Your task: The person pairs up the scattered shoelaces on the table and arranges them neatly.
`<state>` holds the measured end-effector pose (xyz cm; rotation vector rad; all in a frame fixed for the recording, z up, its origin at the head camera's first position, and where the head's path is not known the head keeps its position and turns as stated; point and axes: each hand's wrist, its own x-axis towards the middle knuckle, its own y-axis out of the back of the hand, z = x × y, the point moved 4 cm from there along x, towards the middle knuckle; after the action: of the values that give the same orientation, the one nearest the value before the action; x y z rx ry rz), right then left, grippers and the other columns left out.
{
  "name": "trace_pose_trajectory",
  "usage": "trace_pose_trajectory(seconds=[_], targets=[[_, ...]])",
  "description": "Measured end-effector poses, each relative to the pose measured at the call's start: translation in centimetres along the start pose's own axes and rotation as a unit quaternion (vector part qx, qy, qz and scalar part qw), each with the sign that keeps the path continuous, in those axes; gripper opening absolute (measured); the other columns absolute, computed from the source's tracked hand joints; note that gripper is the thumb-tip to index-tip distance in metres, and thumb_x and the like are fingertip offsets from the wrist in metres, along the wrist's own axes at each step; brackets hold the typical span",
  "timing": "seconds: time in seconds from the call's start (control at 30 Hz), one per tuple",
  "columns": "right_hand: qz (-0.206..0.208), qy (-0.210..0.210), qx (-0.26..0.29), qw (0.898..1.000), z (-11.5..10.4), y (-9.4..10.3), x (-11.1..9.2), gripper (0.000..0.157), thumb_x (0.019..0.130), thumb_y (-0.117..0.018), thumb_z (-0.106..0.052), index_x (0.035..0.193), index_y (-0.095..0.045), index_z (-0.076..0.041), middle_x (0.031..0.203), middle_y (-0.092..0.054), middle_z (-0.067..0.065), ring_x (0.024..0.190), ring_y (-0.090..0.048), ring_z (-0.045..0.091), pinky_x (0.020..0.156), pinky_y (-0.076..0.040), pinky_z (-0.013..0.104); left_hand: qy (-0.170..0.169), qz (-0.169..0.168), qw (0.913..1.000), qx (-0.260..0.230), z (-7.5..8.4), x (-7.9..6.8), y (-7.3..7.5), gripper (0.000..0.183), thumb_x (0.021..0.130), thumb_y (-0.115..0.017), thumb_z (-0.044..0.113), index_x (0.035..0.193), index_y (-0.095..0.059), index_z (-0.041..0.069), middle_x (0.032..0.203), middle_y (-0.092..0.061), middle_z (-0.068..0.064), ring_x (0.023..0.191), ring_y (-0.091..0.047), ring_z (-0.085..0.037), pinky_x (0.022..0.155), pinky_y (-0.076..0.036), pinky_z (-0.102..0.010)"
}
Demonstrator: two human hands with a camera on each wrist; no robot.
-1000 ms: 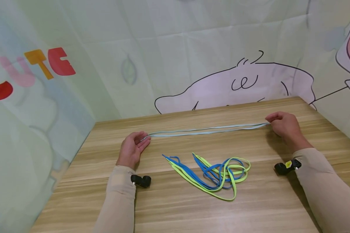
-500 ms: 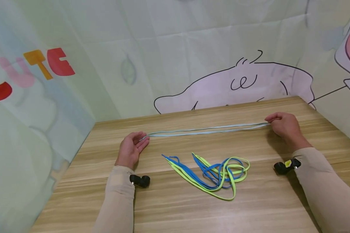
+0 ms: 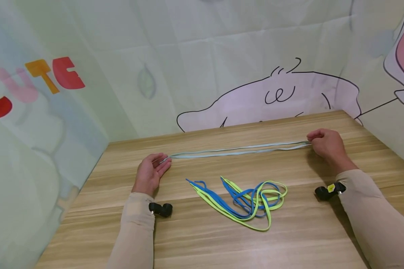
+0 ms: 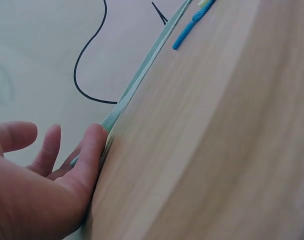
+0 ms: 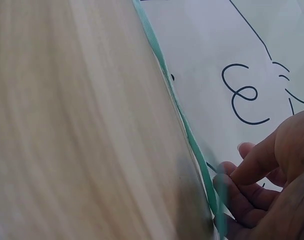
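A pale mint-green shoelace [image 3: 229, 153] stretches across the far part of the table in two nearly parallel strands. At its left end lies my left hand [image 3: 149, 173], palm turned inward, with fairly straight fingers [image 4: 94, 145] touching the lace and the thumb side apart. The lace end passes among these fingers. My right hand [image 3: 328, 145] pinches the right end between thumb and curled fingers, seen also in the right wrist view, where the green strand [image 5: 192, 140] runs down to the fingertips. The tip inside the right hand is hidden.
Blue and neon-yellow shoelaces [image 3: 252, 201] lie in a loose, looped bundle between my forearms, nearer to me. Beneath everything is a wood-grain table [image 3: 195, 246]. Beyond its far edge hangs a printed cloth backdrop [image 3: 195, 74]; another side stands at left.
Both hands stay in place on the mint-green shoelace. The head view has shifted only slightly.
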<state>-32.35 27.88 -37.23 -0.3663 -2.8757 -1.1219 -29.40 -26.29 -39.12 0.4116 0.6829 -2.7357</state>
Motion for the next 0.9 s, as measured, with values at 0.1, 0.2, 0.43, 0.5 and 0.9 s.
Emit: trace_pose_trajectory(seconds=[0.1, 0.2, 0.43, 0.5, 0.9], targets=[[-0.006, -0.012, 0.002, 1.0, 0.0, 0.0, 0.0, 0.031, 0.092, -0.045, -0.002, 0.116, -0.064, 0.006, 0.117, -0.061, 0.026, 0.095, -0.051, 0.033, 0.069, -0.041, 0.035, -0.001, -0.001, 1.0, 0.002, 0.0, -0.1, 0.0, 0.039, 0.106, -0.047, 0.018, 0.142, -0.044, 0.002, 0.145, -0.047, -0.017, 0.13, -0.054, -0.03, 0.1, -0.048, -0.035], [-0.01, -0.02, 0.008, 1.0, 0.0, 0.1, 0.0, 0.033, 0.092, -0.044, -0.004, 0.118, -0.063, 0.005, 0.119, -0.059, 0.026, 0.096, -0.05, 0.033, 0.069, -0.042, 0.035, -0.002, 0.0, 1.0, 0.0, 0.0, -0.1, 0.0, 0.037, 0.106, -0.046, 0.018, 0.14, -0.046, 0.003, 0.145, -0.048, -0.016, 0.129, -0.055, -0.03, 0.1, -0.049, -0.035], [-0.014, -0.025, 0.018, 0.999, -0.3, 0.0, -0.2, 0.033, 0.095, -0.043, -0.007, 0.12, -0.062, 0.004, 0.121, -0.059, 0.024, 0.095, -0.049, 0.03, 0.067, -0.043, 0.033, -0.007, -0.009, 0.9999, -0.001, 0.0, -0.2, 0.1, 0.04, 0.108, -0.042, 0.021, 0.143, -0.044, 0.002, 0.149, -0.045, -0.015, 0.13, -0.054, -0.032, 0.098, -0.05, -0.035], [-0.014, -0.03, 0.021, 0.999, -0.4, -0.1, -0.2, 0.033, 0.098, -0.044, -0.011, 0.121, -0.062, 0.004, 0.123, -0.058, 0.025, 0.096, -0.049, 0.031, 0.068, -0.042, 0.034, -0.009, -0.01, 0.9999, 0.002, 0.0, -0.2, 0.1, 0.04, 0.108, -0.043, 0.021, 0.144, -0.043, 0.003, 0.148, -0.046, -0.015, 0.129, -0.055, -0.031, 0.098, -0.05, -0.035], [0.0, -0.008, 0.067, 0.998, -2.3, -0.6, -0.7, 0.038, 0.103, -0.046, -0.028, 0.119, -0.064, 0.002, 0.121, -0.061, 0.021, 0.106, -0.052, 0.029, 0.078, -0.041, 0.035, 0.003, -0.003, 1.0, 0.008, -0.1, -0.2, -0.1, 0.031, 0.105, -0.051, 0.022, 0.131, -0.052, 0.004, 0.107, -0.07, -0.006, 0.102, -0.07, -0.021, 0.086, -0.056, -0.031]])
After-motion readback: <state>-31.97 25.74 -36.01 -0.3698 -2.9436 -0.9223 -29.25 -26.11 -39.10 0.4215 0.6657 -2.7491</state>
